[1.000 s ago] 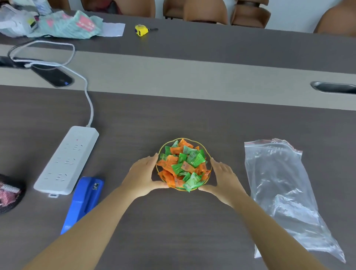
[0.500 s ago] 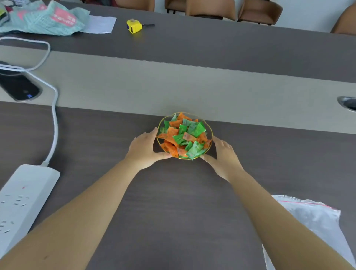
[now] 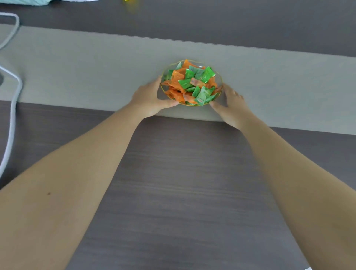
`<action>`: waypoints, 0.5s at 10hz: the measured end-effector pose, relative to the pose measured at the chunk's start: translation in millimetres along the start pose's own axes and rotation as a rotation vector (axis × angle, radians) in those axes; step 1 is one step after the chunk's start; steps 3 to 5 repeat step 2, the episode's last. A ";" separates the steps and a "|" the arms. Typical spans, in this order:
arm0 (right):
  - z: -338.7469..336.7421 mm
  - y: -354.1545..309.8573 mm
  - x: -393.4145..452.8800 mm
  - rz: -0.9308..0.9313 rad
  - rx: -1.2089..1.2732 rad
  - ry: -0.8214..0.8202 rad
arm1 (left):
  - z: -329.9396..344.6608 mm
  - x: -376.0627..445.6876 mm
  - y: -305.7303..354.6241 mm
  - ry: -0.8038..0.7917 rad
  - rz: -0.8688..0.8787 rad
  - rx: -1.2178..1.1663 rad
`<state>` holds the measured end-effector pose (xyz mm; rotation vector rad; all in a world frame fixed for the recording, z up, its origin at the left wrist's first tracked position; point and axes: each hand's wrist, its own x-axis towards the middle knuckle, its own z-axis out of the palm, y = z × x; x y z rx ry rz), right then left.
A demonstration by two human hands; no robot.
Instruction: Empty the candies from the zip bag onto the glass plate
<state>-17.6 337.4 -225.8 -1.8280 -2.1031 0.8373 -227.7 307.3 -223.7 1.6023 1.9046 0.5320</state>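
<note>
A small glass plate [image 3: 219, 77] with a gold rim sits on the light grey centre strip of the table, heaped with several green and orange wrapped candies [image 3: 192, 83]. My left hand [image 3: 149, 98] grips the plate's left rim, thumb along the near edge. On the other side my right hand [image 3: 232, 103] holds the right rim with fingers curved round it. Both arms stretch far forward. Of the clear zip bag only a tiny corner [image 3: 308, 268] shows at the bottom right edge.
A white power cable [image 3: 13, 108] runs down the left edge. The light grey strip [image 3: 86, 67] crosses the dark wood-grain table [image 3: 183, 192]. A yellow tape measure [image 3: 130, 1] and teal packaging [image 3: 38, 1] peek in at the top edge.
Both hands have slid the plate of candies away from me, from the dark wood onto the light grey strip. The view followed, so the zip bag and power strip left the frame.
</note>
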 end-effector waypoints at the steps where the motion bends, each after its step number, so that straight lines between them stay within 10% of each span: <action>1: -2.4 -4.2 10.4 0.023 -0.008 0.029 | -2.0 10.4 2.1 0.025 -0.009 0.009; 5: -5.1 -6.8 -2.4 0.048 0.011 0.051 | -3.6 -2.4 3.3 0.069 -0.050 0.016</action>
